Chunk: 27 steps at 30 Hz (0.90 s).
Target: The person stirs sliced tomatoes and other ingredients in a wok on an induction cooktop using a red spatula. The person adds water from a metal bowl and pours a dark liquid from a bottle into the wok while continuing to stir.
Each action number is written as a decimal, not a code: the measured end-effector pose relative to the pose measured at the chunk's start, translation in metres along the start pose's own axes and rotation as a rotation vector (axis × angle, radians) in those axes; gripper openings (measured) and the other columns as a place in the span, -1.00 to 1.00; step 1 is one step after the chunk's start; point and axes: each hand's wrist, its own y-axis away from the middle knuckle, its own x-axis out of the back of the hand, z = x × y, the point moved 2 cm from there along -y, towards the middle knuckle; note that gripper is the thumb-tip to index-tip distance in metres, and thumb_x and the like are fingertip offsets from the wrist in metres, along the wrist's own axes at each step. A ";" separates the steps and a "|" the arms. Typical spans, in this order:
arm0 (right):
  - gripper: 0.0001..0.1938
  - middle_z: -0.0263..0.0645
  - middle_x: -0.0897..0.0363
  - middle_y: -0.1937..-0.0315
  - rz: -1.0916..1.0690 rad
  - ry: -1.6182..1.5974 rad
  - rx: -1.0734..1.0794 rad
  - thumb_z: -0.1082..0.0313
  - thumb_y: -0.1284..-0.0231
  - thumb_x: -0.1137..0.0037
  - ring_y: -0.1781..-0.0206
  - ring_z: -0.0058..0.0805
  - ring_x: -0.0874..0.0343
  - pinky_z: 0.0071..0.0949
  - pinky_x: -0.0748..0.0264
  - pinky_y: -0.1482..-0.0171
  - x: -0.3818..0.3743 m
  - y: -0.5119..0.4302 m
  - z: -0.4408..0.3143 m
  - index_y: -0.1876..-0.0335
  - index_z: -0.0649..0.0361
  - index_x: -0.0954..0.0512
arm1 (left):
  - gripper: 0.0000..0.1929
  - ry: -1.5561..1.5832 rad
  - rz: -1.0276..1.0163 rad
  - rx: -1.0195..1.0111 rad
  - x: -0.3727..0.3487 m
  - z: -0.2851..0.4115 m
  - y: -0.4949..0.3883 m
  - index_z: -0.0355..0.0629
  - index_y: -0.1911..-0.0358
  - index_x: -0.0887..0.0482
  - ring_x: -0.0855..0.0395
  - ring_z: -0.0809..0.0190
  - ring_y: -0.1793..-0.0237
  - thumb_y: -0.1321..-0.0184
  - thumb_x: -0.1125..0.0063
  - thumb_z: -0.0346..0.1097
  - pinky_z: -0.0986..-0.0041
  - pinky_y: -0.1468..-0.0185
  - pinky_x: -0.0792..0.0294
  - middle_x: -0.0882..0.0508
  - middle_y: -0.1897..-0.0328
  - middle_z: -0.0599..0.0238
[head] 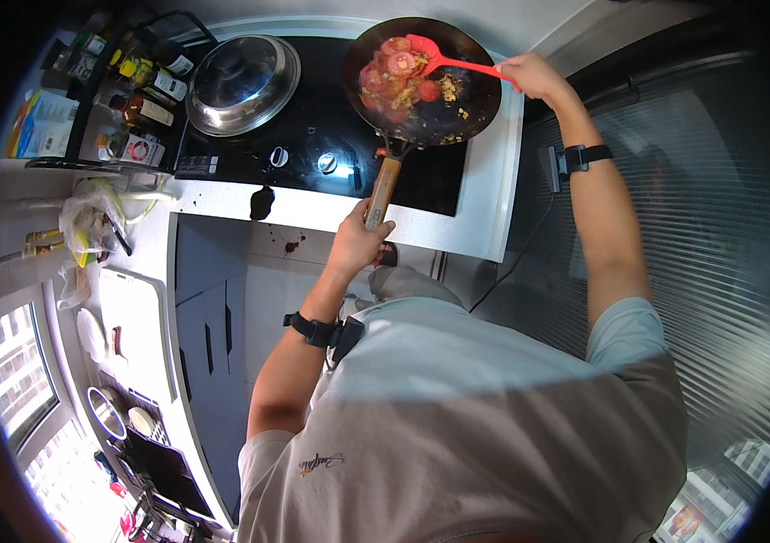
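My left hand [358,239] grips the wooden handle [384,190] of a dark wok [476,112], which sits on the right side of a black glass cooktop [236,159]. In my right hand [535,76] is the red handle of a spatula [461,64]. Its head rests among the food at the wok's far side. Sliced tomatoes [385,78] fill the left part of the wok, mixed with yellow bits that look like scrambled egg [451,87]. A few crumbs lie on the bare right side of the wok.
A steel pan with a domed lid [244,85] occupies the left of the cooktop. Beside it, a rack holds bottles [147,110]. A dark puddle [262,203] marks the white counter edge. A white cutting board [132,326] lies on the left counter; a ribbed glass panel [711,251] stands right.
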 end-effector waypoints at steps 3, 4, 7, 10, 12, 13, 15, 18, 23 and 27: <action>-0.64 -0.49 -0.46 0.63 -0.052 -0.248 -0.058 0.09 -0.40 -0.18 0.61 -0.70 -0.23 -0.55 -0.15 0.53 -0.011 0.012 0.015 -0.07 0.17 -0.75 | -0.43 0.002 0.020 -0.011 0.001 -0.002 -0.001 -0.26 -0.37 -0.43 -0.53 0.40 0.69 -0.32 -0.32 -0.32 0.49 0.67 -0.38 -0.59 0.50 0.32; -0.65 -0.50 -0.45 0.63 -0.055 -0.265 -0.059 0.13 -0.42 -0.16 0.62 -0.73 -0.24 -0.60 -0.11 0.55 -0.013 0.017 0.018 -0.12 0.18 -0.74 | -0.42 0.006 0.015 -0.012 0.001 -0.003 -0.001 -0.27 -0.37 -0.43 -0.53 0.40 0.69 -0.32 -0.32 -0.31 0.48 0.67 -0.38 -0.59 0.51 0.32; -0.65 -0.47 -0.47 0.62 -0.023 -0.231 -0.009 0.17 -0.41 -0.21 0.59 -0.73 -0.31 -0.60 -0.20 0.52 -0.015 0.037 0.017 -0.15 0.17 -0.74 | -0.41 -0.002 0.002 -0.017 0.002 -0.004 -0.003 -0.26 -0.38 -0.43 -0.52 0.39 0.70 -0.32 -0.32 -0.31 0.47 0.68 -0.38 -0.58 0.52 0.31; -0.67 -0.29 -0.58 0.60 0.070 -0.090 0.127 0.15 -0.37 -0.24 0.55 -0.62 -0.45 -0.52 -0.37 0.44 -0.016 0.068 0.002 -0.13 0.09 -0.76 | -0.40 -0.024 0.006 -0.016 0.001 -0.005 -0.003 -0.26 -0.40 -0.42 -0.52 0.39 0.70 -0.32 -0.31 -0.30 0.47 0.68 -0.38 -0.58 0.53 0.31; -0.68 -0.15 -0.68 0.53 0.162 0.047 0.225 0.17 -0.35 -0.25 0.52 -0.51 -0.58 -0.46 -0.48 0.38 -0.019 0.098 -0.012 -0.12 0.06 -0.75 | -0.40 -0.026 0.005 -0.010 0.001 -0.006 -0.004 -0.25 -0.41 -0.41 -0.52 0.38 0.70 -0.33 -0.31 -0.29 0.47 0.68 -0.39 -0.59 0.53 0.31; -0.71 -0.02 -0.73 0.38 0.202 0.106 0.235 0.19 -0.35 -0.24 0.46 -0.29 -0.69 -0.36 -0.56 0.32 -0.023 0.112 -0.019 -0.11 0.01 -0.75 | -0.40 -0.025 0.004 -0.010 0.001 -0.006 -0.004 -0.25 -0.41 -0.40 -0.52 0.38 0.70 -0.33 -0.31 -0.29 0.47 0.68 -0.39 -0.59 0.52 0.31; -0.71 -0.02 -0.75 0.34 0.213 0.200 0.226 0.20 -0.32 -0.26 0.38 -0.18 -0.73 -0.32 -0.59 0.27 -0.026 0.138 -0.029 -0.10 -0.01 -0.76 | -0.39 -0.010 0.001 -0.008 0.001 -0.005 -0.004 -0.24 -0.41 -0.40 -0.52 0.38 0.70 -0.33 -0.31 -0.29 0.47 0.68 -0.39 -0.59 0.52 0.31; -0.74 -0.12 -0.75 0.33 0.264 0.337 0.174 0.24 -0.31 -0.30 0.33 -0.24 -0.70 -0.34 -0.57 0.22 -0.016 0.164 -0.039 -0.07 0.03 -0.77 | -0.39 -0.011 -0.006 0.009 0.002 -0.005 -0.004 -0.24 -0.42 -0.40 -0.54 0.39 0.69 -0.33 -0.31 -0.29 0.47 0.67 -0.41 -0.60 0.51 0.31; -0.77 -0.19 -0.64 0.34 0.327 0.393 0.193 0.27 -0.28 -0.30 0.29 -0.21 -0.66 -0.25 -0.54 0.24 0.003 0.194 -0.054 -0.01 -0.01 -0.79 | -0.39 -0.027 -0.005 -0.010 0.004 -0.004 -0.003 -0.25 -0.41 -0.41 -0.57 0.39 0.65 -0.32 -0.32 -0.29 0.47 0.64 -0.43 -0.62 0.49 0.31; -0.76 -0.25 -0.61 0.35 0.351 0.378 0.383 0.26 -0.25 -0.28 0.30 -0.20 -0.66 -0.23 -0.57 0.26 -0.020 0.191 -0.074 -0.01 -0.10 -0.79 | -0.39 -0.038 -0.002 -0.024 0.005 -0.004 -0.003 -0.26 -0.40 -0.42 -0.59 0.39 0.64 -0.32 -0.33 -0.29 0.49 0.62 -0.46 -0.63 0.48 0.31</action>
